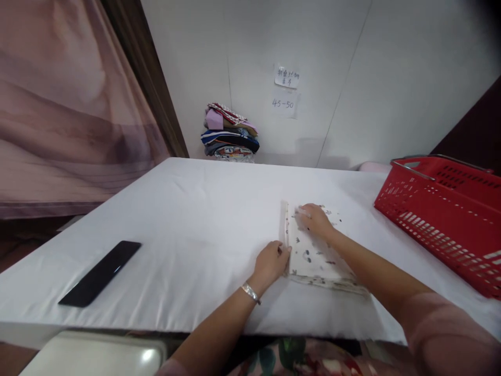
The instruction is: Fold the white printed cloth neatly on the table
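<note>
A folded white cloth (313,258) with small dark printed motifs lies on the white table, its layers showing along the left and front edges. My left hand (271,261), with a silver bracelet at the wrist, is at the cloth's left edge. Its thumb and forefinger are closed on that edge. My right hand (316,221) rests on top of the cloth near its far left corner, fingers stretched out over the fabric. The far side of the cloth is partly hidden under my right hand and forearm.
A red plastic basket (442,219) with metal handles stands on the white table (188,209) at the right. A flat black object (100,272) lies at the left. Folded fabrics (230,133) are stacked beyond the far edge, against a wall with paper signs (285,91). A pinkish curtain (66,104) hangs left.
</note>
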The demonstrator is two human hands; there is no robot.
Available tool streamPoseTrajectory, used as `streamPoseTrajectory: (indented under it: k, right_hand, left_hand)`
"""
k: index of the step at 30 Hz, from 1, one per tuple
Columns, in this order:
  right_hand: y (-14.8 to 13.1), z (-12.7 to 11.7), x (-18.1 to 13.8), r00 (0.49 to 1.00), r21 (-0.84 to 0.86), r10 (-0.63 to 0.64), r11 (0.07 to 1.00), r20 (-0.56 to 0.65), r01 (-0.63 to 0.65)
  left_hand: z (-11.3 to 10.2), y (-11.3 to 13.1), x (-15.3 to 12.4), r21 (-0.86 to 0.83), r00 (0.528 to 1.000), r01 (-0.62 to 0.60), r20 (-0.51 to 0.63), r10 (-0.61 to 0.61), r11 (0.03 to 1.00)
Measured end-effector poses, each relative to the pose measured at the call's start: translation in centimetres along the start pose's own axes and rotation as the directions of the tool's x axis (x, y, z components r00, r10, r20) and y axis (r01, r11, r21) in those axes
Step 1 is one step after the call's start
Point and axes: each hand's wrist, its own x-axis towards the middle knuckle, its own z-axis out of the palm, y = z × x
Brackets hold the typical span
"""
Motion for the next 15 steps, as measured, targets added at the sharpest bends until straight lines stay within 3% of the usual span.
streamPoseTrajectory:
  k: [3, 6, 9, 12, 15]
  right_hand:
    - [-1.8, 0.8, -1.6, 0.997, 0.041, -0.074, 0.996, 0.016, 0.074]
    - [-2.8, 0.7, -2.2, 0.997, 0.059, -0.059, 0.997, 0.044, 0.057]
    - [-3.6, -0.2, -2.2, 0.994, 0.088, 0.064, 0.994, 0.085, -0.071]
    - [-4.9, -1.0, -2.1, 0.956, 0.107, 0.214, 0.965, 0.202, -0.239]
    - [-6.1, -1.0, -2.0, 0.925, 0.056, 0.269, 0.954, 0.268, -0.293]
  left_hand:
    - [0.5, 0.3, 0.9, -0.027, 0.998, 0.017, -0.06, -0.019, 0.999]
    - [0.9, 0.9, 1.4, -0.038, 0.992, 0.036, -0.118, -0.041, 0.999]
    - [1.1, 1.1, 1.9, -0.053, 0.99, 0.036, -0.135, -0.043, 0.998]
    - [1.3, 1.1, 2.2, -0.086, 0.991, 0.04, -0.125, -0.05, 0.995]
    - [1.6, 1.0, 2.4, -0.148, 0.992, 0.049, -0.109, -0.066, 0.988]
